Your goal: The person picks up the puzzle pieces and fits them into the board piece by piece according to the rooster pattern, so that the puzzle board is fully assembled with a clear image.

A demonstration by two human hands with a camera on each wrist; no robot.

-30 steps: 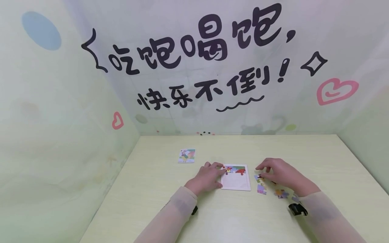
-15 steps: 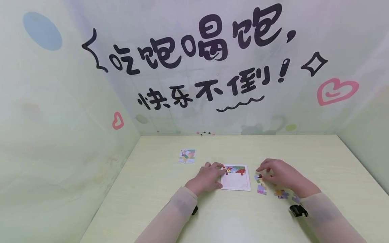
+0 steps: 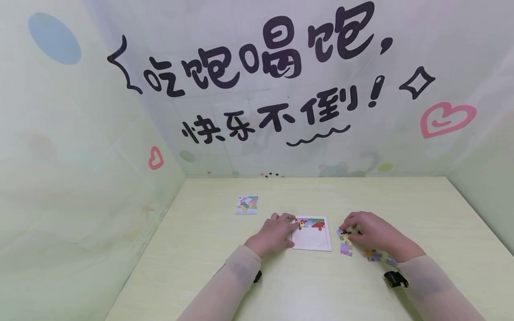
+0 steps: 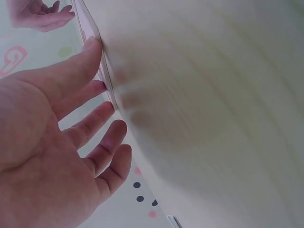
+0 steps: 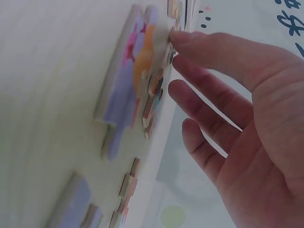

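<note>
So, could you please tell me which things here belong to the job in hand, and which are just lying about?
Belonging to the job:
white puzzle tray, touched by the left hand
row of fitted pieces along its far side
loose puzzle pieces, by the right hand

Apparently just lying about:
picture card, set apart, untouched, though possibly a reference

Left hand (image 3: 273,234) blocks the puzzle tray's (image 3: 312,241) left edge. Right hand (image 3: 373,232) overhangs the loose puzzle pieces (image 3: 346,248), obstructing top access to some. Only a narrow gap between tray and pieces. Front approach: open tabletop (image 3: 313,290) between the sleeves (image 3: 433,283). Behind the tray, passable strip to the back wall (image 3: 225,160); picture card (image 3: 247,205) sits left in it.
</note>
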